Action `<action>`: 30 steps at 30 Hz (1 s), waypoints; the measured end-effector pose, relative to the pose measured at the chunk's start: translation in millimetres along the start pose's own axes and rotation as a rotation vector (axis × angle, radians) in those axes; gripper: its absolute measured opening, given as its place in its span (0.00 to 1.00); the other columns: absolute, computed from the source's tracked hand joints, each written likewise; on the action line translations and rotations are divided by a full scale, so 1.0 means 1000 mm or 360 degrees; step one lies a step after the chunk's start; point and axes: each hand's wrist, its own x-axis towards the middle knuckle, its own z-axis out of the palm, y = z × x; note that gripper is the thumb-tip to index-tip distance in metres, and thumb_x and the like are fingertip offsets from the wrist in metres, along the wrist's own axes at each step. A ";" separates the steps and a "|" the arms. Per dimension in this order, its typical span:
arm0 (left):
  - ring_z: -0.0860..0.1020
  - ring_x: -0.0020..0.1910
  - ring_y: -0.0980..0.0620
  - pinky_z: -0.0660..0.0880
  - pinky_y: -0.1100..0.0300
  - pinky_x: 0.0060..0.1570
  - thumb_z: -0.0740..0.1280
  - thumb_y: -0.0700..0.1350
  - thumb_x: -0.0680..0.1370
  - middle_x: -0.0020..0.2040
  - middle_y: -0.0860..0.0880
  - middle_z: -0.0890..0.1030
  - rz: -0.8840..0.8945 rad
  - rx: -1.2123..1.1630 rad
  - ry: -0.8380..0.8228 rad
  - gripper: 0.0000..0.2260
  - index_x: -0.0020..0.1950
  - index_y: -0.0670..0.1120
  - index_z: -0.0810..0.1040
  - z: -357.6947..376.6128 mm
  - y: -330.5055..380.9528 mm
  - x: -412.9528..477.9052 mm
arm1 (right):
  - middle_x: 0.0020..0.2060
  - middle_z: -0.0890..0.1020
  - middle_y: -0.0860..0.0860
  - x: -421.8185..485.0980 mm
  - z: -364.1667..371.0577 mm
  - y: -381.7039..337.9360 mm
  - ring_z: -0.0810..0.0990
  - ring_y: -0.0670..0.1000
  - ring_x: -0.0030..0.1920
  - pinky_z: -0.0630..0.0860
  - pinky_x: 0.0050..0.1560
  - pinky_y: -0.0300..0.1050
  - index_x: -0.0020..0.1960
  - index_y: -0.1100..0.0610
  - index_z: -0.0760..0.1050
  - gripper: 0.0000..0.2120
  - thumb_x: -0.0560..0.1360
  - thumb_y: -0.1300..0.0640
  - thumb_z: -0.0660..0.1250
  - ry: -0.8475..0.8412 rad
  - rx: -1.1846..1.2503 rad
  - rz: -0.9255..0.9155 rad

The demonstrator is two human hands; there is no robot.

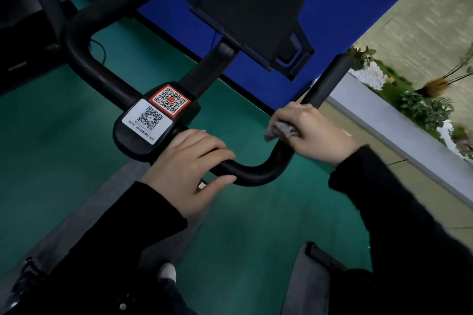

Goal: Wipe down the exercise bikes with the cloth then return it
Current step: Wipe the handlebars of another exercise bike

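Obs: right hand (311,129) wrapped round small grey cloth (280,132), pressing it on right arm of black tubular handlebar (253,174); left hand (189,166) grips bar near centre, thumb under.
Judged: wipe mid-way on this bike; other bikes and cloth return pending.
On black centre housing (128,146): red-bordered QR sticker (170,101), white QR sticker (147,121); small print unreadable.

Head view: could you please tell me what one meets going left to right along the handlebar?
QR-code panel → left hand gripping the bar → bare bend of the handlebar → grey cloth → right hand holding it.
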 end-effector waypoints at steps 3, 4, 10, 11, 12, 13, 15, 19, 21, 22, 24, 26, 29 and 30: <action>0.78 0.47 0.45 0.64 0.52 0.62 0.60 0.56 0.76 0.45 0.49 0.80 -0.0107 0.0120 0.0087 0.19 0.49 0.44 0.82 0.006 0.012 0.003 | 0.48 0.82 0.52 -0.022 0.040 -0.010 0.77 0.53 0.53 0.72 0.56 0.52 0.50 0.62 0.79 0.09 0.74 0.71 0.64 0.0805 0.0242 0.0211; 0.78 0.47 0.45 0.65 0.51 0.62 0.60 0.57 0.76 0.44 0.49 0.80 -0.0123 0.0178 0.0101 0.18 0.48 0.44 0.82 0.010 0.018 0.004 | 0.50 0.81 0.54 -0.027 0.056 -0.018 0.77 0.54 0.56 0.72 0.59 0.52 0.51 0.63 0.78 0.08 0.76 0.71 0.64 0.1103 0.0424 0.0331; 0.78 0.44 0.46 0.67 0.51 0.60 0.63 0.56 0.76 0.43 0.51 0.80 -0.0054 0.0348 0.0093 0.15 0.50 0.47 0.81 0.033 0.035 0.012 | 0.60 0.78 0.61 -0.019 0.104 -0.072 0.77 0.58 0.62 0.72 0.65 0.50 0.60 0.61 0.74 0.11 0.80 0.65 0.59 0.2215 0.1790 0.1050; 0.78 0.44 0.47 0.68 0.51 0.58 0.64 0.56 0.76 0.42 0.51 0.80 -0.0048 0.0369 0.0100 0.14 0.50 0.48 0.81 0.035 0.034 0.011 | 0.60 0.79 0.60 -0.019 0.108 -0.078 0.77 0.58 0.62 0.71 0.65 0.54 0.61 0.60 0.74 0.11 0.80 0.64 0.59 0.2268 0.1903 0.1153; 0.78 0.43 0.47 0.68 0.51 0.55 0.64 0.55 0.76 0.41 0.52 0.80 -0.0040 0.0385 0.0115 0.13 0.51 0.48 0.81 0.037 0.033 0.010 | 0.60 0.79 0.59 -0.019 0.111 -0.085 0.77 0.58 0.62 0.71 0.65 0.57 0.61 0.58 0.75 0.11 0.81 0.63 0.59 0.2291 0.2026 0.1238; 0.77 0.43 0.47 0.67 0.52 0.53 0.64 0.56 0.76 0.41 0.52 0.79 -0.0028 0.0399 0.0135 0.13 0.51 0.49 0.81 0.038 0.033 0.010 | 0.60 0.79 0.58 -0.020 0.115 -0.091 0.77 0.58 0.62 0.70 0.66 0.59 0.62 0.57 0.74 0.12 0.81 0.62 0.59 0.2289 0.2158 0.1293; 0.77 0.42 0.47 0.66 0.53 0.50 0.63 0.56 0.76 0.40 0.53 0.79 -0.0013 0.0415 0.0177 0.13 0.51 0.49 0.81 0.040 0.032 0.010 | 0.61 0.79 0.59 -0.021 0.118 -0.097 0.76 0.61 0.63 0.70 0.66 0.62 0.64 0.58 0.74 0.13 0.82 0.60 0.58 0.2277 0.2378 0.1364; 0.76 0.41 0.47 0.64 0.53 0.49 0.62 0.57 0.77 0.41 0.54 0.79 0.0017 0.0423 0.0221 0.14 0.52 0.49 0.80 0.041 0.030 0.011 | 0.60 0.79 0.62 -0.015 0.111 -0.088 0.80 0.59 0.55 0.77 0.55 0.51 0.64 0.59 0.73 0.13 0.82 0.58 0.57 0.2225 0.2923 0.1434; 0.76 0.41 0.48 0.63 0.54 0.49 0.62 0.57 0.77 0.41 0.54 0.79 0.0041 0.0416 0.0219 0.14 0.53 0.50 0.80 0.041 0.028 0.011 | 0.55 0.82 0.59 -0.019 0.114 -0.089 0.82 0.53 0.49 0.80 0.46 0.43 0.63 0.59 0.73 0.13 0.82 0.57 0.58 0.2164 0.3066 0.1464; 0.76 0.41 0.48 0.63 0.54 0.48 0.62 0.57 0.77 0.41 0.54 0.79 0.0051 0.0413 0.0220 0.14 0.53 0.50 0.80 0.041 0.028 0.010 | 0.54 0.82 0.57 -0.022 0.115 -0.091 0.83 0.51 0.47 0.80 0.44 0.40 0.62 0.59 0.73 0.12 0.81 0.57 0.58 0.2134 0.3100 0.1473; 0.75 0.42 0.49 0.63 0.54 0.48 0.62 0.57 0.77 0.42 0.54 0.79 0.0063 0.0401 0.0230 0.14 0.54 0.50 0.80 0.041 0.028 0.010 | 0.50 0.84 0.53 -0.026 0.116 -0.093 0.83 0.48 0.46 0.80 0.44 0.40 0.61 0.58 0.75 0.11 0.81 0.58 0.59 0.2074 0.3137 0.1472; 0.74 0.42 0.49 0.63 0.54 0.49 0.61 0.57 0.78 0.42 0.54 0.79 0.0079 0.0390 0.0234 0.14 0.55 0.50 0.79 0.041 0.027 0.011 | 0.49 0.83 0.53 -0.027 0.112 -0.089 0.82 0.50 0.47 0.80 0.46 0.43 0.62 0.58 0.75 0.11 0.81 0.59 0.59 0.2017 0.3192 0.1451; 0.74 0.43 0.49 0.63 0.54 0.49 0.61 0.56 0.78 0.42 0.54 0.78 0.0091 0.0393 0.0225 0.14 0.56 0.50 0.79 0.041 0.028 0.011 | 0.54 0.81 0.58 -0.027 0.107 -0.082 0.81 0.52 0.50 0.79 0.51 0.46 0.63 0.58 0.74 0.12 0.81 0.58 0.60 0.1996 0.3266 0.1451; 0.74 0.43 0.49 0.63 0.54 0.49 0.61 0.56 0.78 0.42 0.54 0.78 0.0090 0.0396 0.0225 0.13 0.56 0.50 0.79 0.041 0.028 0.011 | 0.55 0.81 0.58 -0.027 0.109 -0.084 0.81 0.51 0.50 0.80 0.49 0.44 0.64 0.59 0.73 0.13 0.81 0.58 0.60 0.1998 0.3280 0.1451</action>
